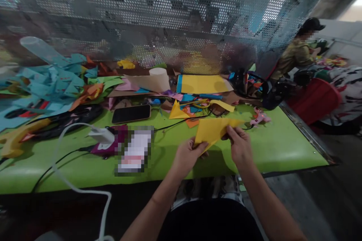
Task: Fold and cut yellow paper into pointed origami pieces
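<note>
A folded sheet of yellow paper (pixel 210 131) is held up in front of me, above the green tabletop (pixel 166 158). My left hand (pixel 190 154) pinches its lower left corner, thumb on top. At its right side my right hand (pixel 237 141) grips the edge between thumb and fingers. The fingers behind the paper are partly hidden. Just beyond it lie a folded yellow paper piece (pixel 178 111) and an orange scrap (pixel 192 122).
A dark phone (pixel 131 113), a pixelated screen (pixel 136 150) and a white charger (pixel 102 137) with cables lie left. Teal paper pieces (pixel 56 79) are heaped far left. A perforated metal panel (pixel 158 15) stands behind. At right sits another person (pixel 299 52) near a red chair (pixel 316 99).
</note>
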Action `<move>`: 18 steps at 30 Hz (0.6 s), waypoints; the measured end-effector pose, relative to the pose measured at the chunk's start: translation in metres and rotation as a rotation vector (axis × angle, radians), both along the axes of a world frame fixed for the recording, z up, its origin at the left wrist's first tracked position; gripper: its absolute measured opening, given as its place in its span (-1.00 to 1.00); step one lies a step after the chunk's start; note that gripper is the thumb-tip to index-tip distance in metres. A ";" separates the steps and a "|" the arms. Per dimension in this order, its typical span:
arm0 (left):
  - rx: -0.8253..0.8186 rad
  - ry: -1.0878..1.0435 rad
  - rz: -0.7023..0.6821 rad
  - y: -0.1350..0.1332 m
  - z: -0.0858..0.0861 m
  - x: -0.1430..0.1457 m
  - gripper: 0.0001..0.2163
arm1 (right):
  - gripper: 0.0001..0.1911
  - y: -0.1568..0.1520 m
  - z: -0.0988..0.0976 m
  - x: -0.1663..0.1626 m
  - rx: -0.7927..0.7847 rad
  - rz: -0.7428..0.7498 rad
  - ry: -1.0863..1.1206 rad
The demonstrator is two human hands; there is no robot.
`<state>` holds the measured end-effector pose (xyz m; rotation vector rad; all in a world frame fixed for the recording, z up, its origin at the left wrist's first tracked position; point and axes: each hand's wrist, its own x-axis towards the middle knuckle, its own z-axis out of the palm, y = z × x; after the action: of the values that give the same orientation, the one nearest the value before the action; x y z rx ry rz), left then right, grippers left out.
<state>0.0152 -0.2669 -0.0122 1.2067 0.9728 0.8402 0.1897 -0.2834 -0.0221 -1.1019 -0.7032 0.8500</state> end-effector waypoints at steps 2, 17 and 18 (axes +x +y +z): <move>-0.010 0.017 -0.003 0.001 -0.001 -0.007 -0.64 | -0.75 0.005 0.005 0.019 0.048 -0.098 0.016; 0.255 0.340 0.037 -0.001 -0.007 -0.016 -0.72 | -0.76 -0.002 0.028 -0.001 0.177 0.158 -0.843; 0.227 0.299 0.046 -0.002 -0.006 -0.016 -0.69 | -0.76 0.000 0.026 -0.002 0.183 0.151 -0.847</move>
<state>-0.0013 -0.2685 -0.0187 1.5411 1.1724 0.8372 0.1877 -0.2837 0.0040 -1.2435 -1.5489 0.3982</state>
